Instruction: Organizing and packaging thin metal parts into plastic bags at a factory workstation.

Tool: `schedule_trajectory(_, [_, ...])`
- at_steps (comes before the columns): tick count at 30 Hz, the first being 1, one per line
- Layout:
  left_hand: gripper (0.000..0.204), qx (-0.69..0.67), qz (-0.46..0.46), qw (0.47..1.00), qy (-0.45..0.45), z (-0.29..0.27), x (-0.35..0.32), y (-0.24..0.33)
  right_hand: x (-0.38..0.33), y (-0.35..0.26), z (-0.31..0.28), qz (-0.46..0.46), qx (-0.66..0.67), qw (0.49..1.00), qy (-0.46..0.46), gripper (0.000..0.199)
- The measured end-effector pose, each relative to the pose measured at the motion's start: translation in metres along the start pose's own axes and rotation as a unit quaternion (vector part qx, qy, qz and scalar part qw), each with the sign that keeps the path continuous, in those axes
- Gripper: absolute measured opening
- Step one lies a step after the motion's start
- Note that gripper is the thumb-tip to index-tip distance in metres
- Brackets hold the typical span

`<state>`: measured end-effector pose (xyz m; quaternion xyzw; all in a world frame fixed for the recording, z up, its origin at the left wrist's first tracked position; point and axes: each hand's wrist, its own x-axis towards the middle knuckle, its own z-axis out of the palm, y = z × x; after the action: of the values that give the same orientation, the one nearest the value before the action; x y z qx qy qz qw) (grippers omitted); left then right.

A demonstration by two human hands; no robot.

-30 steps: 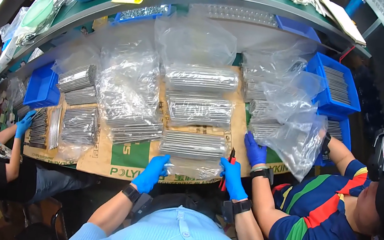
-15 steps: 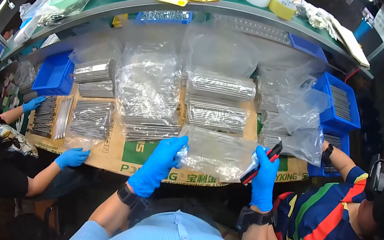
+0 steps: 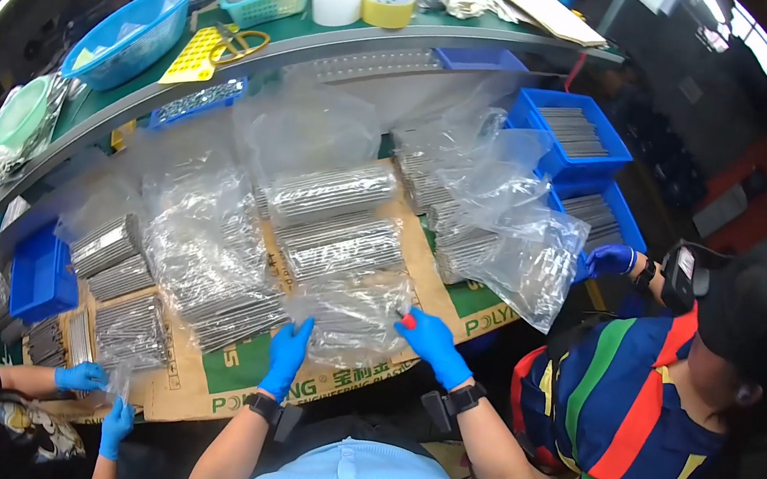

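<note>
Blue-gloved left hand [image 3: 286,357] and right hand [image 3: 432,345] pinching the near corners of a clear plastic bag [image 3: 353,314] of thin metal rods, low on the cardboard-covered bench [image 3: 208,378]. Left fingers closed on the bag's 7 o'clock corner, right on the 4 o'clock edge, something small and red [image 3: 410,314] at the fingertips. Likely heavy, stiff contents inside slippery, flimsy film; best supported from underneath. More bagged rods [image 3: 330,192] at 12 o'clock, blue bins [image 3: 578,135] at 2 o'clock, co-workers' gloved hands either side.
</note>
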<state>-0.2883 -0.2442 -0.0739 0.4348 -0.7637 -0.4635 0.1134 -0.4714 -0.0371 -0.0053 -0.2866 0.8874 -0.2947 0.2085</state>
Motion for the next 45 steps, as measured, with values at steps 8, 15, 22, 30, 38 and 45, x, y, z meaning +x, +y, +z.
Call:
schedule_trajectory(8, [0.044,0.196,0.032,0.972,-0.127,0.010,-0.036,-0.094,-0.063,0.107,0.105,-0.007,0.097,0.995,-0.001,0.040])
schedule_trajectory(15, [0.063,0.216,0.173,0.954,0.113,-0.023,-0.049,0.001,-0.021,0.096,-0.011,-0.025,0.225,0.948,0.221,0.038])
schedule_trajectory(22, [0.070,0.391,0.350,0.833,-0.178,0.002,-0.042,0.054,0.102,0.092,-0.065,-0.099,-0.224,0.918,0.312,0.033])
schedule_trajectory(30, [0.054,0.425,0.350,0.772,-0.319,0.009,-0.038,0.010,0.236,0.036,-0.141,-0.106,-0.126,0.978,-0.128,0.030])
schedule_trajectory(38, [0.036,0.315,0.321,0.855,-0.259,0.009,-0.028,0.039,0.245,-0.115,-0.149,-0.306,-0.005,0.951,0.051,0.025])
schedule_trajectory(45, [0.028,-0.014,0.121,0.992,0.019,0.017,0.054,0.085,0.218,0.005,-0.010,-0.209,-0.109,0.968,-0.081,0.023])
